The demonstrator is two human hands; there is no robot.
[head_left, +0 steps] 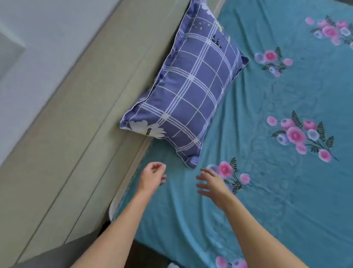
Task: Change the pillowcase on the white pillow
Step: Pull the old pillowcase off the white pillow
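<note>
A pillow [193, 88] in a blue-violet checked pillowcase with white flowers leans against the beige headboard [84, 109], its lower edge resting on the teal floral bedsheet [273, 183]. No white part of the pillow shows. My left hand [152, 177] hovers just below the pillow's near corner, fingers loosely curled, holding nothing. My right hand [212, 184] is beside it to the right, fingers spread over the sheet, also empty. Neither hand touches the pillow.
The padded headboard runs diagonally along the left, with a pale wall [32, 27] behind it. The mattress edge [115, 205] sits at the lower middle, with a dark gap and grey surface [60, 255] below. The sheet carries pink flower prints.
</note>
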